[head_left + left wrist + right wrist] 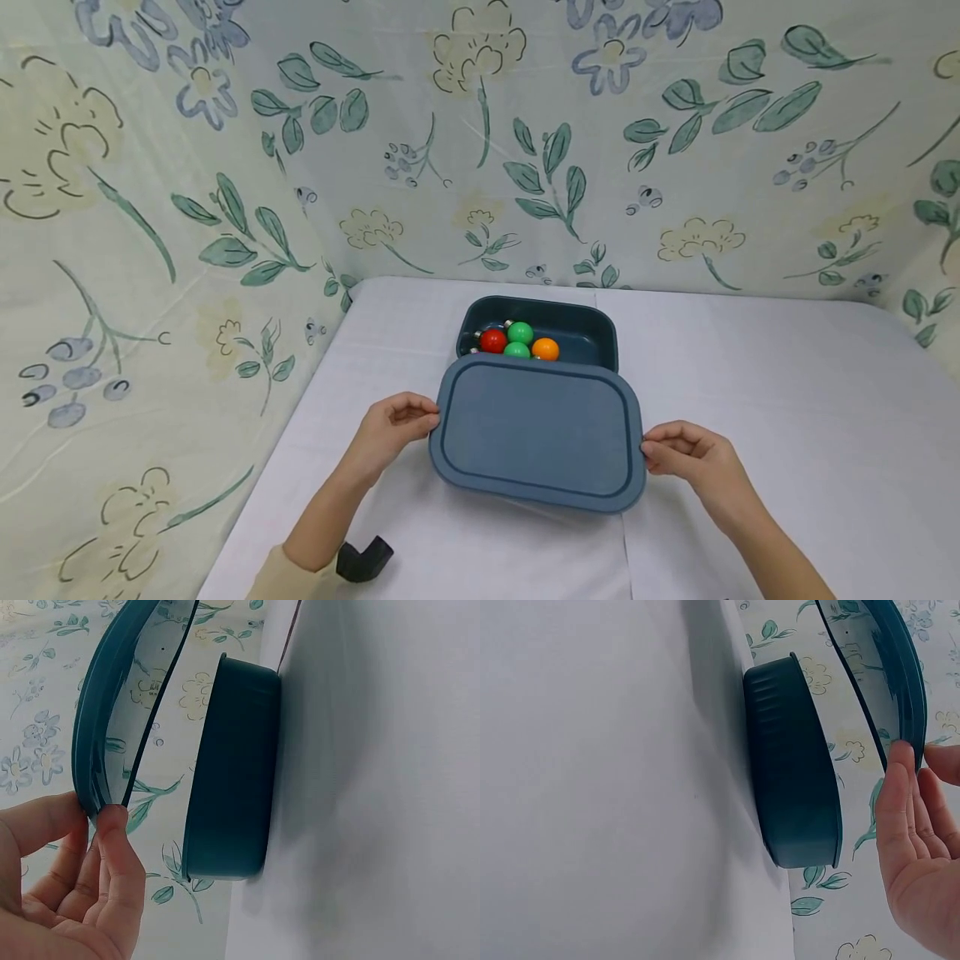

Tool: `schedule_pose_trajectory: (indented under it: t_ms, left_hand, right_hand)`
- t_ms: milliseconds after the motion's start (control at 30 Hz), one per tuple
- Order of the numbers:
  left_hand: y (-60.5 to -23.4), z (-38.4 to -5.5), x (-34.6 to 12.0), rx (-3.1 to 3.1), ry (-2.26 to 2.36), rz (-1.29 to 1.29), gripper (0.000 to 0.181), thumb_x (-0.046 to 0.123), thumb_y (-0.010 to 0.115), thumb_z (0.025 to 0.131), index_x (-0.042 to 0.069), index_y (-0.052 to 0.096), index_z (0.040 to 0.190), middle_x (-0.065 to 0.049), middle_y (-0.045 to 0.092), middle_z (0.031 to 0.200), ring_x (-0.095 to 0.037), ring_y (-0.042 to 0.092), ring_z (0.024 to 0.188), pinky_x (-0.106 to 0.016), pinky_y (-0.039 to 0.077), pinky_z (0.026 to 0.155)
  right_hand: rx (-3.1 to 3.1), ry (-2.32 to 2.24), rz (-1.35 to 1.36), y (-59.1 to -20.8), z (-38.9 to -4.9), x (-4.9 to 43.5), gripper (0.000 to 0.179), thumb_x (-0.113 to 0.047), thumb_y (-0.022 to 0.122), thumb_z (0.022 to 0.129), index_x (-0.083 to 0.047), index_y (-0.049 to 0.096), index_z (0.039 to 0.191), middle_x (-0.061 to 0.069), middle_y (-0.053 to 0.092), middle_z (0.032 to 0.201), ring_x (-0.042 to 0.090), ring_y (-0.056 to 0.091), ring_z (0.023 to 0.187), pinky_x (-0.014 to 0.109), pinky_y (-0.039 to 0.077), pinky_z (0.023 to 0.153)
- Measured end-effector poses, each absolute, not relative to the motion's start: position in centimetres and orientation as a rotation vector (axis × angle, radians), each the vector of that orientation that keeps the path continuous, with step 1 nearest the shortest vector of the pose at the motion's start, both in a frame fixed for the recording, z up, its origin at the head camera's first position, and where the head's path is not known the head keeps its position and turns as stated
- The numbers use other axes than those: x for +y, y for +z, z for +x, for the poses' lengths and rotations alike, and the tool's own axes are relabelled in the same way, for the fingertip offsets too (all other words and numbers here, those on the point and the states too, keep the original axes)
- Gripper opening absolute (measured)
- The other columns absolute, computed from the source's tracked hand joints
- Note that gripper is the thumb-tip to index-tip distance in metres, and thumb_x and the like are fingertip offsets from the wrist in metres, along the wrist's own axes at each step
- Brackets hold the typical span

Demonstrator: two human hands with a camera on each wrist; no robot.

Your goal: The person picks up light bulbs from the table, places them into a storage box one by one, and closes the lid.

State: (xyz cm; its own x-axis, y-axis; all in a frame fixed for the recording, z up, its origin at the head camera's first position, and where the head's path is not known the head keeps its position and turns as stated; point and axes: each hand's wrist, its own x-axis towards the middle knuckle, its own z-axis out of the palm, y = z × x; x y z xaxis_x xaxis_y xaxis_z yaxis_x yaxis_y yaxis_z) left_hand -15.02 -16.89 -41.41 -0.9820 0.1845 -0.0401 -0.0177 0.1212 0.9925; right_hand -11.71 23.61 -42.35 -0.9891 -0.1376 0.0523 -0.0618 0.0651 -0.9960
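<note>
Both hands hold a blue-grey rounded rectangular lid (540, 433) by its short sides. My left hand (396, 433) pinches its left edge between thumb and fingers, and my right hand (693, 461) pinches the right edge. Raised above the table, the lid overlaps the near part of a dark teal box (577, 329) in the head view. Inside that box lie a red ball (492, 341), green balls (520, 333) and an orange ball (545, 349), some with small metallic caps. Both wrist views show a gap between lid and box (232, 772), with a thin dark strip (855, 682) along the lid's underside.
The box stands on a white-covered table (787, 400). A floral cloth (480, 167) hangs behind and along the left side. Beside the left forearm is a black angular piece (365, 560).
</note>
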Motion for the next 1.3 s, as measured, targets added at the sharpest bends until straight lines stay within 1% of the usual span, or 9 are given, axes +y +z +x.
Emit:
schedule_pose_trajectory:
  t_ms: [167,433,667,1000,1300]
  left_hand:
    - [-41.1,-15.7,-16.8,2.246,1.989,0.188,0.02,0.005,0.068,0.09,-0.007,0.064,0.106,-0.011,0.067,0.096,-0.016,0.065,0.087,-0.034,0.054,0.082]
    - [-40.3,-17.3,-16.6,2.295,1.978,0.162,0.018,0.005,0.069,0.09,-0.005,0.066,0.105,-0.009,0.066,0.096,-0.017,0.065,0.086,-0.038,0.053,0.084]
    - [-40.2,-18.7,-16.2,2.36,1.932,0.139,0.019,0.008,0.069,0.09,-0.003,0.067,0.105,-0.008,0.068,0.097,-0.019,0.064,0.087,-0.035,0.053,0.083]
    - [-41.0,-20.8,-15.6,2.347,1.962,0.079,0.017,0.007,0.069,0.091,-0.003,0.067,0.105,-0.009,0.067,0.097,-0.018,0.064,0.088,-0.04,0.052,0.087]
    - [-41.6,-22.6,-15.1,2.335,2.003,-0.013,0.018,0.005,0.067,0.092,-0.003,0.067,0.108,-0.014,0.067,0.102,-0.016,0.064,0.09,-0.034,0.053,0.085]
  right_hand:
    - [2.289,-2.072,-0.196,-42.0,-12.0,23.6,0.017,0.0,0.066,0.091,0.013,0.061,0.101,0.006,0.07,0.083,0.016,0.067,0.074,0.029,0.055,0.07]
    - [2.359,-2.029,-0.182,-41.5,-13.3,23.4,0.023,-0.004,0.067,0.091,0.015,0.06,0.102,0.005,0.07,0.084,0.015,0.067,0.075,0.028,0.055,0.07]
    - [2.429,-1.962,-0.138,-41.8,-14.3,23.2,0.028,-0.009,0.068,0.092,0.014,0.06,0.104,0.003,0.07,0.085,0.013,0.067,0.076,0.027,0.055,0.071]
    - [2.474,-1.927,-0.107,-42.3,-15.8,23.2,0.033,-0.016,0.069,0.092,0.013,0.06,0.106,0.003,0.069,0.086,0.013,0.066,0.077,0.027,0.055,0.073]
    - [2.417,-1.968,-0.089,-42.3,-17.1,23.2,0.03,-0.016,0.068,0.093,0.01,0.06,0.104,0.0,0.069,0.086,0.012,0.066,0.078,0.026,0.055,0.073]
